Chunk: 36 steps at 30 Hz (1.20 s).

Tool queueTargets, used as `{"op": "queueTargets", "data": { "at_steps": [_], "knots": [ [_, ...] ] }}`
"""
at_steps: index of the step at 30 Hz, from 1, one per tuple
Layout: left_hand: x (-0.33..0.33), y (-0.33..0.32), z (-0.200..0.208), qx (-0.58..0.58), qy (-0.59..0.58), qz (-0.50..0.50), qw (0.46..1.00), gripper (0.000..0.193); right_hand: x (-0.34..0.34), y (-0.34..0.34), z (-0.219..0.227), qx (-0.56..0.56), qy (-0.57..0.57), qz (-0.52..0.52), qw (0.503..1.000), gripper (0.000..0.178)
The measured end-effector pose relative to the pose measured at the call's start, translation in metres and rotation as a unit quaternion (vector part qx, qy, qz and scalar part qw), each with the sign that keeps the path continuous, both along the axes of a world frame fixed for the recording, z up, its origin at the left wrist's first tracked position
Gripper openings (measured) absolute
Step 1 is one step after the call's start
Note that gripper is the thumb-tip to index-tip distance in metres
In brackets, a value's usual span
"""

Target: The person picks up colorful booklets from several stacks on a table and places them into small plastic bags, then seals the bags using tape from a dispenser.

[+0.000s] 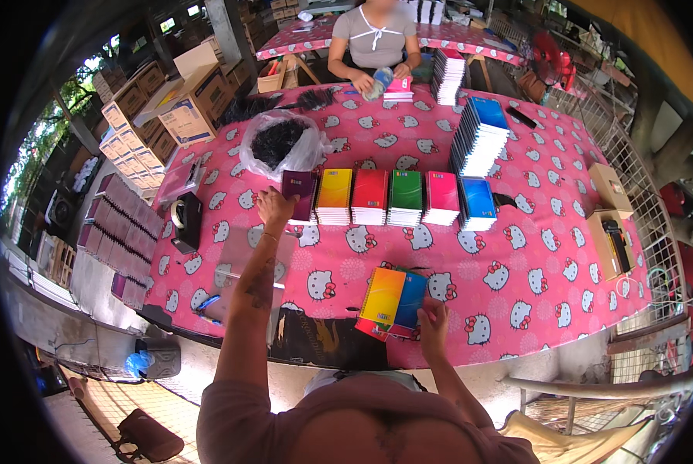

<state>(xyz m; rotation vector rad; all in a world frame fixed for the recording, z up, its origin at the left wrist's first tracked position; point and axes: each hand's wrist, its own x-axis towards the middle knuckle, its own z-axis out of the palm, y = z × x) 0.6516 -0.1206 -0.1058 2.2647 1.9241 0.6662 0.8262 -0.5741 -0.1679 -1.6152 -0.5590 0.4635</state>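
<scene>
My left hand is at the left edge of a purple notebook on top of its stack, thumb on the cover and fingers curled at the side. In line to the right stand stacks of yellow, red, green, pink and blue notebooks. Near the front edge my right hand pinches the right side of a small fanned set of notebooks. A yellow notebook lies uppermost, a blue notebook beside it; red and green edges peek out below.
Behind the row are a plastic bag of black coils and a tall notebook stack. A tape dispenser and clear plastic sheets lie left. Across the pink-covered table, a person handles pink notebooks. Cardboard boxes sit right.
</scene>
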Motion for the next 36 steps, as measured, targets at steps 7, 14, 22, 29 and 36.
{"op": "queueTargets", "data": {
  "at_steps": [7,14,22,29,36],
  "knots": [
    [-0.013,-0.018,0.033,-0.236,-0.3,-0.166,0.909,0.072,-0.006,-0.002,-0.023,0.022,0.116,0.03,0.993,0.043],
    [0.035,-0.292,-0.008,-0.259,-0.158,-0.295,0.906,0.059,0.007,0.008,0.035,-0.027,0.3,0.025,0.953,0.044],
    [0.039,-0.313,-0.078,-0.268,-0.312,-0.23,0.882,0.068,0.008,0.046,0.029,0.003,0.39,0.151,0.908,0.046],
    [-0.091,-0.283,-0.021,-0.13,-0.255,-0.501,0.817,0.059,-0.029,0.05,0.07,0.023,0.511,0.239,0.825,0.046],
    [-0.2,-0.224,0.049,0.13,-0.077,-0.701,0.697,0.074,-0.161,0.087,0.085,0.041,0.516,0.302,0.801,0.077]
  ]
}}
